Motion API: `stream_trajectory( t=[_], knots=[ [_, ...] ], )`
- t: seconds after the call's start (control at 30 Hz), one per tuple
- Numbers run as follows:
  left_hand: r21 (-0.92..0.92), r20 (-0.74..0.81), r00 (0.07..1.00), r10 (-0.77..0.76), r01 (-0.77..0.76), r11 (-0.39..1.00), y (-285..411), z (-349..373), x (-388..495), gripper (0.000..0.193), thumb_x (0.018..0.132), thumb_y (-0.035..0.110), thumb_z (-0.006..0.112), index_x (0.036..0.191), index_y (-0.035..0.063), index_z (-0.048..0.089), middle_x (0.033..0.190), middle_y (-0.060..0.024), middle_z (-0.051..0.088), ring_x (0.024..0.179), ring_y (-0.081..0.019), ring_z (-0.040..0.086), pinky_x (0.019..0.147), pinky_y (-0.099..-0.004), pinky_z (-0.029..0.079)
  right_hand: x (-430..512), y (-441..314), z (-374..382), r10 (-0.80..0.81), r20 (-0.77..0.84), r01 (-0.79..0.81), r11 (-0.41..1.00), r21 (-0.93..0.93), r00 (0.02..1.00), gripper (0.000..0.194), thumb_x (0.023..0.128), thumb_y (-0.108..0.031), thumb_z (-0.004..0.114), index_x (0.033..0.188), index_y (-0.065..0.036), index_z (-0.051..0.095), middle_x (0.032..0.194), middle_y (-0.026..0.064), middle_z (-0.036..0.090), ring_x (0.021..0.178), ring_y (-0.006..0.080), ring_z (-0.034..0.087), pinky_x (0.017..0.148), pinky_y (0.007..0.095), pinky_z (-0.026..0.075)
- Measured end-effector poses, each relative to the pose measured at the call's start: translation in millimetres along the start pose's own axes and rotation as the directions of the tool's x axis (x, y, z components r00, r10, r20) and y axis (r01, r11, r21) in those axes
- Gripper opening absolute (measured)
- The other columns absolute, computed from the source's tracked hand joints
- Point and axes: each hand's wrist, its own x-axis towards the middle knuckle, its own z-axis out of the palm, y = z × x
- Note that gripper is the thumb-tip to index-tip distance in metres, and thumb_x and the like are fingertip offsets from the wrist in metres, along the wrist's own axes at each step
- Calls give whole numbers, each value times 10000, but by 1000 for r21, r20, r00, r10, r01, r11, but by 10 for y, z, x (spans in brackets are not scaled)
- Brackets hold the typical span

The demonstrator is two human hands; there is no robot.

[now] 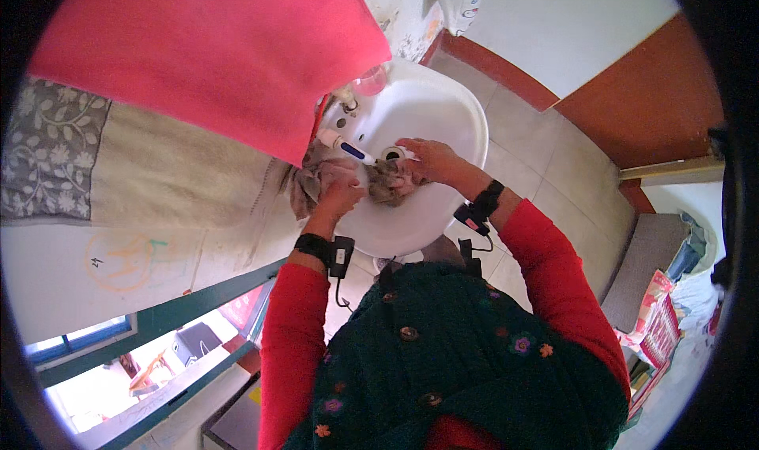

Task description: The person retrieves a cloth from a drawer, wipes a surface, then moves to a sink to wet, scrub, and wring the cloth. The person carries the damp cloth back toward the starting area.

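Below me is a white ceramic washbasin (427,94). My right hand (436,160) rests on a wet, crumpled cloth (388,183) in the bowl, beside the drain (392,153); the hidden fingertips leave its grip unclear. My left hand (343,196) is at the basin's left rim, against a pinkish-grey cloth (305,189) bunched there; whether its fingers hold the fabric cannot be told. A tap with a white and blue spout (353,148) reaches over the bowl between the two hands. A second small tap (350,103) stands farther back on the ledge.
A large pink towel (225,46) and a beige towel (178,153) hang at the left, close to the basin. A clear pinkish container (370,81) stands on the back ledge. A wall with a red-brown base (504,70) lies beyond. A grey padded seat (643,266) stands at the right.
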Motion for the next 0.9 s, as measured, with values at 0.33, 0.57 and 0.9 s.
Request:
stream_trajectory(
  t=[0.33,0.57,0.9],
  knots=[
    [207,-130,943,306,-276,938,-104,601,279,669,695,208,734,1245,-29,437,1096,-204,596,1080,-355,556,959,-412,432,737,-405,323,-358,84,364,929,-62,930,603,847,-286,578,1328,-15,335,1170,222,547,1079,374,538,887,447,466],
    [229,-242,891,383,-332,915,-19,784,350,552,672,150,706,1173,25,510,1037,-216,619,1027,-379,572,916,-420,450,742,-425,205,-456,62,459,867,-194,888,550,849,-238,560,1303,-11,350,1105,202,571,1008,349,570,821,444,499],
    [134,-358,918,170,-129,982,-47,660,311,233,726,107,596,954,60,592,927,-148,650,939,-321,607,833,-396,466,831,-468,157,-457,149,478,861,-174,877,436,801,-218,607,1137,-9,423,1026,201,588,970,362,588,800,443,508]
  ],
)
